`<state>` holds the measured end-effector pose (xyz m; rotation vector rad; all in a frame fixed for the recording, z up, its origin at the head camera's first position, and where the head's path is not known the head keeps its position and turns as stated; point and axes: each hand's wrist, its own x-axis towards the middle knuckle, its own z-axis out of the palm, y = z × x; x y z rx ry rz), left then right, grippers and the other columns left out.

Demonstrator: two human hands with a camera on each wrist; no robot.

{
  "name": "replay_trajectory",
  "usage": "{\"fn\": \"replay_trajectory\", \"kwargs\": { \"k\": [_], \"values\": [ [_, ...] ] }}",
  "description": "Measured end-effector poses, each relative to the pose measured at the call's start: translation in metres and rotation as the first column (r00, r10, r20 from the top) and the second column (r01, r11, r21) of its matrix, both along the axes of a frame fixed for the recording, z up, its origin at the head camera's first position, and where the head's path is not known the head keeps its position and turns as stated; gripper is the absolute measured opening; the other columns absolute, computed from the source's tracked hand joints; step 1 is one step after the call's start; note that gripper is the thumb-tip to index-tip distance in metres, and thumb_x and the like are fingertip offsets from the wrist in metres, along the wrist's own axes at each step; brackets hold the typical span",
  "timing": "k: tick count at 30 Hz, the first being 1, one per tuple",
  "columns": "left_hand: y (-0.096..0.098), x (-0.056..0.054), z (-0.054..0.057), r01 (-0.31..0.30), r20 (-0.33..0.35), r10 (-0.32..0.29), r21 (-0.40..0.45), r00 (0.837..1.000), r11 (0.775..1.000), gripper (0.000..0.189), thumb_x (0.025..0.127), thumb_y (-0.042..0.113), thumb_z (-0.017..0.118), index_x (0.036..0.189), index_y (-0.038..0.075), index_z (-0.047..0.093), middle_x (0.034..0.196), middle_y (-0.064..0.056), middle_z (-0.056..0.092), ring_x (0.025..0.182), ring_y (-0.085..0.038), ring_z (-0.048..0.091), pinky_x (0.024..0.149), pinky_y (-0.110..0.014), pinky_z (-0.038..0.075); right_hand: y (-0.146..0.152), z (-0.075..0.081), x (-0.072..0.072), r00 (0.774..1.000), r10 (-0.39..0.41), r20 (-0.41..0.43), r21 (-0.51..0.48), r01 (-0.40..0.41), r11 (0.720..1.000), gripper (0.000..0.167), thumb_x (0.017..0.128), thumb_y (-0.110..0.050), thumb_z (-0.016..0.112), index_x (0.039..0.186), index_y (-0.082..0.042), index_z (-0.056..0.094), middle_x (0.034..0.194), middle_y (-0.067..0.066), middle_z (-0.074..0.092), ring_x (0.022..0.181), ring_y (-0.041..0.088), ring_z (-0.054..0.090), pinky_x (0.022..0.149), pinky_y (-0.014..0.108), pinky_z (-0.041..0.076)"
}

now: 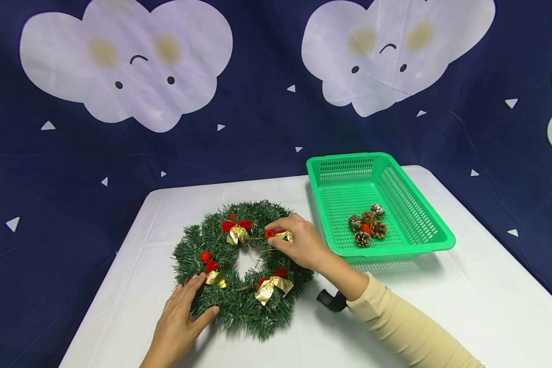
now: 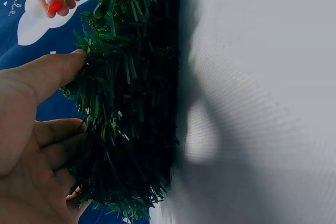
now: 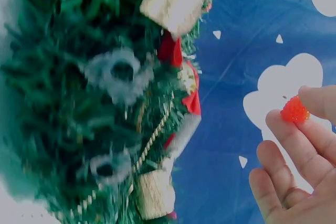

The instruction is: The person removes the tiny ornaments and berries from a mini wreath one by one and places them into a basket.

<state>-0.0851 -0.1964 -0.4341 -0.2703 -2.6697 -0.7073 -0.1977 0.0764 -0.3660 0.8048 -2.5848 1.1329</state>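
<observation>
A green wreath [image 1: 257,319] of artificial pine lies on the table, trimmed with red and gold bows [image 1: 273,286], small red balls [image 1: 205,256] and a thin gold bead string [image 3: 156,132]. Above its right side my right hand [image 1: 299,243] pinches a small, bumpy red berry [image 3: 295,109] between thumb and forefinger, while the other fingers are loosely bent. My left hand [image 1: 179,312] rests at the wreath's near left edge, fingers over a bow and thumb against the needles. Two pale grey ring-shaped patches [image 3: 123,74] show on the wreath in the right wrist view.
A green plastic basket [image 1: 322,214] stands at the back right, with several pine cones [image 1: 378,230] and a red ball [image 1: 365,229] in it. Partly under my right forearm lies a black curved object [image 1: 332,300]. A dark blue cloth with clouds [image 1: 257,153] hangs behind the white table [image 1: 165,214].
</observation>
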Motion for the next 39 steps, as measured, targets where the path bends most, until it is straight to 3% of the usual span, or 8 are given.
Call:
{"fn": "replay_trajectory", "kwargs": {
  "k": [5,10,14,18,26,32,39],
  "values": [
    [0.000,0.000,0.000,0.001,0.003,-0.001,0.003,1.000,1.000,0.074,0.073,0.031,0.079,0.137,0.008,0.049,0.135,-0.018,0.055,0.125,-0.036,0.051,0.114,-0.036,0.026,0.015,0.005,-0.005,0.998,-0.050,0.045,-0.014,0.050,0.999,0.027,0.083,-0.020,0.072,0.109,-0.016,0.070,0.099,0.001,0.069,0.093,0.022,0.060,0.077,0.034,0.051],
    [0.000,0.000,0.000,0.003,0.005,-0.003,0.003,1.000,1.000,0.074,0.074,0.031,0.079,0.138,0.008,0.049,0.135,-0.018,0.054,0.125,-0.036,0.051,0.116,-0.032,0.024,0.033,0.008,-0.010,0.993,-0.095,0.072,-0.024,0.097,0.995,0.028,0.084,-0.021,0.071,0.111,-0.014,0.069,0.107,0.003,0.069,0.102,0.025,0.060,0.087,0.045,0.052],
    [0.000,0.000,0.000,0.004,-0.007,-0.004,0.001,1.000,1.000,0.074,0.074,0.031,0.079,0.137,0.009,0.049,0.135,-0.018,0.055,0.124,-0.036,0.051,0.117,-0.027,0.021,0.049,0.009,-0.016,0.985,-0.148,0.086,-0.007,0.149,0.989,0.027,0.086,-0.023,0.069,0.112,-0.015,0.069,0.111,0.002,0.069,0.103,0.022,0.058,0.082,0.041,0.051],
    [0.000,0.000,0.000,0.007,-0.013,-0.007,0.000,1.000,1.000,0.074,0.074,0.031,0.079,0.137,0.009,0.049,0.135,-0.018,0.055,0.124,-0.035,0.051,0.115,-0.032,0.025,0.065,0.009,-0.021,0.976,-0.197,0.094,0.018,0.196,0.980,0.026,0.087,-0.026,0.067,0.112,-0.018,0.069,0.108,0.000,0.069,0.104,0.021,0.058,0.080,0.041,0.050],
    [0.000,0.000,0.001,0.007,-0.004,-0.007,0.002,1.000,1.000,0.073,0.074,0.031,0.079,0.137,0.009,0.049,0.135,-0.018,0.055,0.124,-0.036,0.051,0.110,-0.041,0.030,0.095,0.007,-0.032,0.966,-0.242,0.090,0.067,0.237,0.969,0.027,0.088,-0.026,0.067,0.113,-0.015,0.068,0.113,0.004,0.070,0.111,0.028,0.057,0.090,0.049,0.049],
    [0.000,-0.001,0.002,0.006,-0.005,-0.006,0.002,1.000,1.000,0.073,0.074,0.031,0.079,0.137,0.008,0.049,0.135,-0.018,0.055,0.124,-0.036,0.051,0.110,-0.042,0.029,0.118,0.002,-0.041,0.948,-0.285,0.138,0.126,0.269,0.955,0.027,0.089,-0.027,0.065,0.114,-0.015,0.067,0.112,0.006,0.070,0.114,0.031,0.058,0.091,0.051,0.050],
    [0.000,-0.001,0.002,0.009,-0.002,-0.009,0.006,1.000,1.000,0.073,0.074,0.031,0.079,0.137,0.009,0.049,0.135,-0.018,0.055,0.124,-0.036,0.051,0.111,-0.041,0.029,0.143,-0.005,-0.049,0.943,-0.288,0.167,0.139,0.266,0.954,0.028,0.091,-0.024,0.063,0.115,-0.010,0.066,0.112,0.011,0.070,0.112,0.034,0.060,0.090,0.051,0.051]
  ]
}}
